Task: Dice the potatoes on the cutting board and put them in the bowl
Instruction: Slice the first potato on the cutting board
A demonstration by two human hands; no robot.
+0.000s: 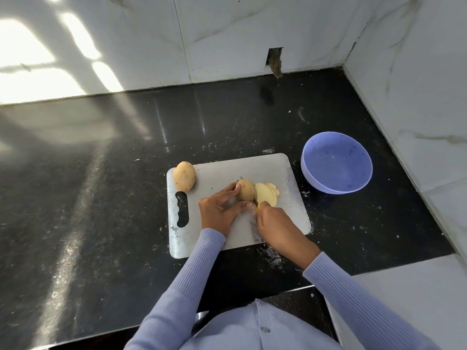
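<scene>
One cutting board [265,168], grey with a single slotted handle hole at its left end, lay on the black countertop [101,198]. Two potatoes were counted. One whole potato [184,176], unpeeled, sat at the board's far left corner, partly overhanging the edge. The second, a part-cut potato [245,190], stood near the board's centre. Just to its right lay a fan of slices [267,194], overlapping one another; their exact number could not be told.

The left hand [222,210] gripped the part-cut potato, fingers curled over its far side and thumb along its near side. The right hand [275,223] was closed round the yellow handle of one knife [255,200], most of the handle hidden in the fist. The blade stood at the potato's cut face, between it and the slices; only a thin dark edge of it showed.

One lilac bowl [313,178] stood on the countertop just beyond the board's right edge, apart from it, with no potato inside. Pale specks and scraps lay scattered on the countertop around the board.

No brand, label or writing could be read on any item.
</scene>
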